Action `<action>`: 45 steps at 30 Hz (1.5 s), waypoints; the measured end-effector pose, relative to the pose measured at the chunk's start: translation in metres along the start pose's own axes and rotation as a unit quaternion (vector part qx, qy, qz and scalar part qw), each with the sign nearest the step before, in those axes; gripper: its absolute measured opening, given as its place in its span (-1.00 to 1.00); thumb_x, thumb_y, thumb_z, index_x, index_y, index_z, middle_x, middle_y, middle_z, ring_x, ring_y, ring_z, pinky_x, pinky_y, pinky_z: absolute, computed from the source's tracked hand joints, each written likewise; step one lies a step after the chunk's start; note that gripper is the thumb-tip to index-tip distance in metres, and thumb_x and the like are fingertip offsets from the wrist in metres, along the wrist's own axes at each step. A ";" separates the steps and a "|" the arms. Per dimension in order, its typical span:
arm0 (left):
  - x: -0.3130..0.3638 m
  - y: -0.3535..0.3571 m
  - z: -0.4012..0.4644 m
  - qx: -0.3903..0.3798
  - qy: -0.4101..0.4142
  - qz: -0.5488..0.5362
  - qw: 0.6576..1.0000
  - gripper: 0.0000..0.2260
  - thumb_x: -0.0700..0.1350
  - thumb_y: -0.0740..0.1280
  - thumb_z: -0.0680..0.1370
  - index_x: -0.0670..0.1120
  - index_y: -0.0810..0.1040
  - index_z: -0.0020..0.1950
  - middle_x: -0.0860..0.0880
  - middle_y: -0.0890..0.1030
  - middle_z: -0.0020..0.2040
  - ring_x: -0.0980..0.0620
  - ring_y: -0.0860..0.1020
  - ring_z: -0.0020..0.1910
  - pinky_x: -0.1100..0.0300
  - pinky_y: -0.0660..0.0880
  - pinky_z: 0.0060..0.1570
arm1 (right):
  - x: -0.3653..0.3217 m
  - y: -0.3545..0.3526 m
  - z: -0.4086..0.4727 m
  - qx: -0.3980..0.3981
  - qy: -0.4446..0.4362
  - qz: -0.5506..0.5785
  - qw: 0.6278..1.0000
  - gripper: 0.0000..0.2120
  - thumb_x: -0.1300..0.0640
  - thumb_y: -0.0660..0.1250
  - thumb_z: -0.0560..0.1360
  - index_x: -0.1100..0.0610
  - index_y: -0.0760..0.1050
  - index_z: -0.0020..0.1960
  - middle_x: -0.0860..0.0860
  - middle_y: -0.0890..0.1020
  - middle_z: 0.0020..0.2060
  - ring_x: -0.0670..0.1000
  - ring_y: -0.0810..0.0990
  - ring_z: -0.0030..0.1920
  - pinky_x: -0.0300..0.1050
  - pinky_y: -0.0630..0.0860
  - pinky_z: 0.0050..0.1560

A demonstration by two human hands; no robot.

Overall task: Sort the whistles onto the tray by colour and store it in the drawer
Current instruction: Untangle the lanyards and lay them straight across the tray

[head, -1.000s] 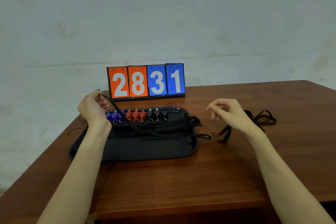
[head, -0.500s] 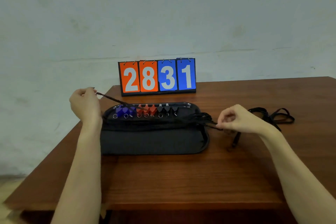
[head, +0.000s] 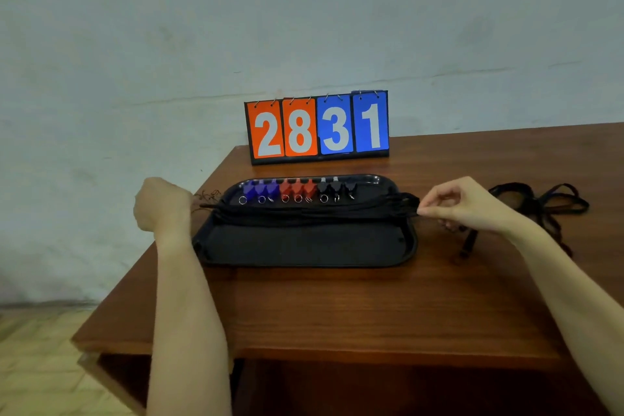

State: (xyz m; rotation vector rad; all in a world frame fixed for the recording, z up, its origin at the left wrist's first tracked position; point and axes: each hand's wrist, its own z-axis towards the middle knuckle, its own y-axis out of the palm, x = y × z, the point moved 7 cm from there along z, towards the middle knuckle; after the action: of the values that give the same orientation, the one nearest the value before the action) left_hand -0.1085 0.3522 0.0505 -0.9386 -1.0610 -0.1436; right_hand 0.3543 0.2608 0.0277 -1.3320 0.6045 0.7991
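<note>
Whistles (head: 297, 188): light, rigid; lanyards (head: 304, 211) limp, tangle-prone. Left hand (head: 162, 204) and right hand (head: 469, 204) each pinch lanyard ends.

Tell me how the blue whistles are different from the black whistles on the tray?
The blue whistles sit at the tray's left end; the black whistles sit right of the red ones. Blue are bright; black nearly match the dark tray. Both are groups of three in one row, with metal rings.
</note>
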 end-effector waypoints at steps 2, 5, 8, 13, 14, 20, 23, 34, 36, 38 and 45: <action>-0.001 0.005 0.000 -0.018 0.004 0.026 0.999 -0.86 -0.30 0.45 0.41 -0.27 0.55 -0.09 -0.22 0.61 -0.09 -0.26 0.59 -0.06 0.10 0.42 -0.23 | 0.001 0.002 0.001 0.003 0.005 -0.008 1.000 -0.98 0.26 0.44 0.45 0.21 0.65 -0.15 -0.04 0.60 -0.53 -0.17 0.50 -0.53 -0.37 0.42 -0.48; -0.001 0.013 -0.001 -0.042 0.020 0.044 0.998 -0.86 -0.29 0.46 0.38 -0.26 0.58 -0.10 -0.23 0.64 -0.11 -0.24 0.58 -0.17 0.11 0.41 -0.27 | 0.003 0.003 0.003 0.015 0.007 -0.020 1.000 -0.96 0.22 0.44 0.45 0.17 0.66 -0.13 0.04 0.65 -0.40 -0.10 0.57 -0.44 -0.33 0.48 -0.43; 0.001 0.015 -0.004 -0.049 0.029 0.057 0.997 -0.85 -0.27 0.47 0.38 -0.25 0.55 -0.14 -0.23 0.63 -0.13 -0.25 0.59 -0.15 0.10 0.42 -0.27 | 0.003 0.000 0.004 0.039 0.000 -0.016 0.999 -0.97 0.23 0.45 0.44 0.19 0.65 -0.13 0.05 0.65 -0.34 -0.12 0.60 -0.41 -0.32 0.53 -0.35; 0.003 0.017 -0.006 -0.046 0.038 0.083 0.995 -0.83 -0.29 0.44 0.41 -0.22 0.44 -0.18 -0.21 0.52 -0.18 -0.20 0.50 -0.20 0.11 0.39 -0.22 | 0.001 -0.004 0.005 0.071 -0.022 -0.009 0.997 -0.93 0.22 0.47 0.41 0.23 0.63 -0.15 0.11 0.66 -0.32 -0.03 0.61 -0.38 -0.31 0.56 -0.28; 0.003 0.018 -0.006 -0.046 0.038 0.087 0.994 -0.83 -0.29 0.44 0.41 -0.22 0.45 -0.16 -0.21 0.53 -0.18 -0.19 0.48 -0.22 0.12 0.39 -0.23 | 0.001 -0.004 0.005 0.072 -0.023 -0.010 0.997 -0.93 0.22 0.47 0.41 0.22 0.63 -0.15 0.11 0.66 -0.31 -0.02 0.62 -0.37 -0.29 0.57 -0.27; 0.021 0.024 -0.013 -0.058 0.105 0.066 0.991 -0.92 -0.32 0.39 0.40 -0.25 0.50 -0.23 -0.17 0.53 -0.30 -0.21 0.57 -0.18 0.14 0.39 -0.32 | 0.003 -0.011 0.003 0.113 -0.017 -0.047 0.992 -0.90 0.14 0.50 0.39 0.14 0.63 -0.17 0.09 0.64 -0.29 -0.02 0.55 -0.30 -0.23 0.51 -0.23; 0.053 0.042 -0.040 -0.097 0.205 0.024 0.974 -0.96 -0.26 0.34 0.48 -0.20 0.57 -0.09 -0.09 0.56 -0.15 -0.06 0.55 -0.11 0.10 0.46 -0.14 | 0.002 -0.027 -0.003 0.111 -0.002 -0.040 0.993 -0.89 0.12 0.50 0.38 0.15 0.63 -0.16 0.09 0.65 -0.27 -0.01 0.56 -0.26 -0.26 0.49 -0.18; 0.111 0.088 -0.223 -0.247 0.605 0.011 0.757 -0.78 -0.09 0.32 0.55 -0.02 0.50 0.20 0.10 0.54 -0.06 0.18 0.52 -0.17 0.24 0.53 -0.11 | 0.027 -0.032 -0.029 -0.160 0.124 -0.130 0.971 -0.82 0.27 0.49 0.37 0.01 0.70 -0.13 0.00 0.59 -0.44 0.00 0.46 -0.40 -0.17 0.39 -0.26; 0.109 0.089 -0.241 -0.255 0.636 -0.009 0.729 -0.78 -0.09 0.30 0.55 -0.03 0.50 0.20 0.10 0.54 -0.07 0.15 0.52 -0.15 0.17 0.54 -0.10 | 0.027 -0.028 -0.030 -0.165 0.146 -0.140 0.965 -0.89 0.19 0.54 0.34 0.04 0.70 -0.17 0.04 0.67 -0.35 -0.08 0.57 -0.38 -0.34 0.40 -0.26; 0.107 0.090 -0.254 -0.263 0.658 -0.022 0.705 -0.80 -0.08 0.29 0.56 -0.02 0.51 0.17 0.11 0.54 -0.09 0.16 0.50 -0.16 0.19 0.52 -0.12 | 0.025 -0.025 -0.030 -0.167 0.149 -0.150 0.963 -0.93 0.12 0.56 0.32 0.04 0.70 -0.22 0.04 0.71 -0.27 -0.16 0.62 -0.31 -0.35 0.42 -0.19; 0.106 0.091 -0.271 -0.347 0.627 -0.120 0.687 -0.73 0.09 0.27 0.52 -0.02 0.63 0.08 0.10 0.58 -0.11 0.14 0.54 -0.17 0.39 0.44 -0.18 | -0.008 -0.019 -0.024 -0.132 0.000 -0.051 0.990 -0.91 0.13 0.54 0.34 0.13 0.68 -0.20 0.17 0.68 -0.23 0.02 0.53 -0.30 -0.19 0.48 -0.21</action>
State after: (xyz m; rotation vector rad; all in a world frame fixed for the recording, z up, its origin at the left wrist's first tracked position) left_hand 0.1778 0.2479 0.0389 -1.0352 0.2509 -1.2978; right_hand 0.3660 0.2346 0.0422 -1.5922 0.4370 0.8156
